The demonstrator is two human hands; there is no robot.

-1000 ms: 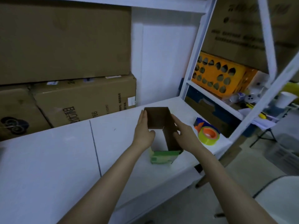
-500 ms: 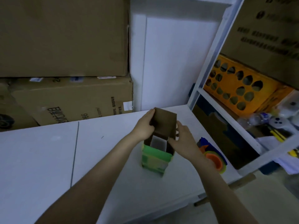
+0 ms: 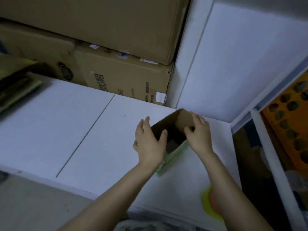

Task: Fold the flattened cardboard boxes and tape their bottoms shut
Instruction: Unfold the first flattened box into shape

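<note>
A small cardboard box (image 3: 173, 127) with a green printed side stands opened on the white table (image 3: 83, 130), its brown inside facing me. My left hand (image 3: 149, 144) grips its near left wall, thumb inside the opening. My right hand (image 3: 198, 135) holds the far right flap, fingers curled over its edge. A yellow tape roll (image 3: 208, 204) lies on the table at the lower right, partly hidden behind my right forearm.
Large cardboard cartons (image 3: 116, 39) are stacked against the back of the table. A pile of flattened boxes (image 3: 15, 80) lies at the far left. A white shelf frame (image 3: 266, 147) with an orange crate (image 3: 291, 122) stands at the right.
The view has swung left and down. The box has tipped so its opening faces me more, and both hands have shifted their hold on its walls and flap.
</note>
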